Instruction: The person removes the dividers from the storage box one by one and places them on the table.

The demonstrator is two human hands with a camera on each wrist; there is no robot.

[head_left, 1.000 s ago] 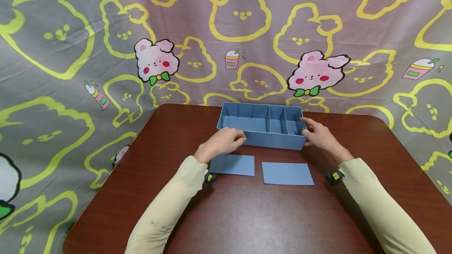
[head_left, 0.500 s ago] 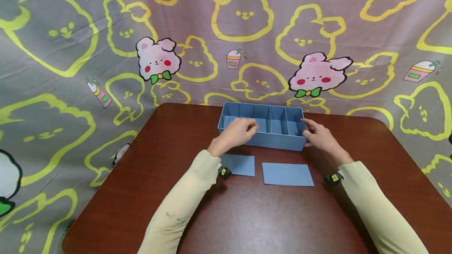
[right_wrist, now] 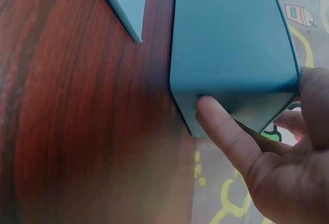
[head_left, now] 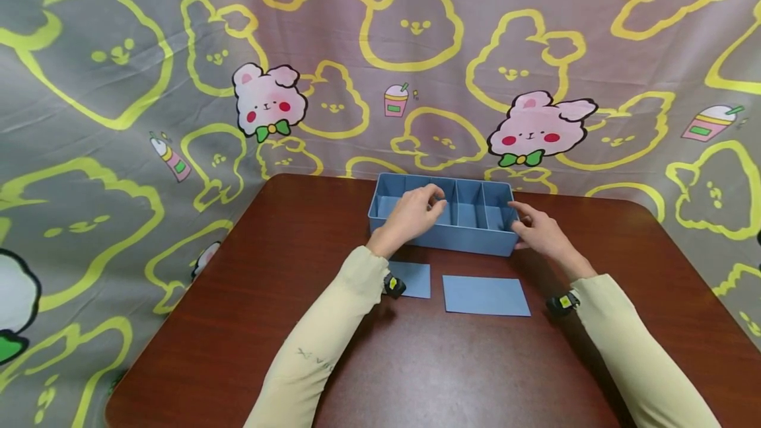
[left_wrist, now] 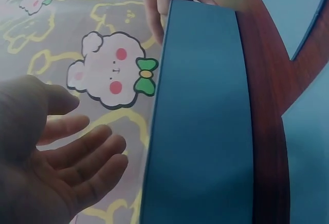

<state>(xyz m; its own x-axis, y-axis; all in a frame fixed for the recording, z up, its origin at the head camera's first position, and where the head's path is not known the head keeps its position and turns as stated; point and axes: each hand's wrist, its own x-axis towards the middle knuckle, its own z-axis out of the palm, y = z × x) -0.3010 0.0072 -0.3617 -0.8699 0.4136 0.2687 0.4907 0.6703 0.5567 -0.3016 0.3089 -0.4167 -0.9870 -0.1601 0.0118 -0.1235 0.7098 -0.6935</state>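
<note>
A blue compartment organizer box [head_left: 452,238] stands upright near the back of the table, dividers splitting its inside. Over its left part hovers my left hand [head_left: 411,213], its fingers loosely bent and holding nothing; in the left wrist view that hand [left_wrist: 67,157] is apart from the long front wall. At the box's right end my right hand [head_left: 542,233] grips the end wall, thumb at the rim. The right wrist view has a fingertip [right_wrist: 208,106] pressed against the outside of that wall. My left hand hides part of the long compartment.
Two flat blue rectangular panels lie before the box: a right panel [head_left: 486,296] and a left panel [head_left: 416,279], partly covered by my left wrist. The brown wooden table [head_left: 416,362] meets a patterned curtain [head_left: 333,32] behind the box.
My left hand has moved right and up, from the box's front left edge to above its compartments. The right hand stays at the right end, and the box keeps its place.
</note>
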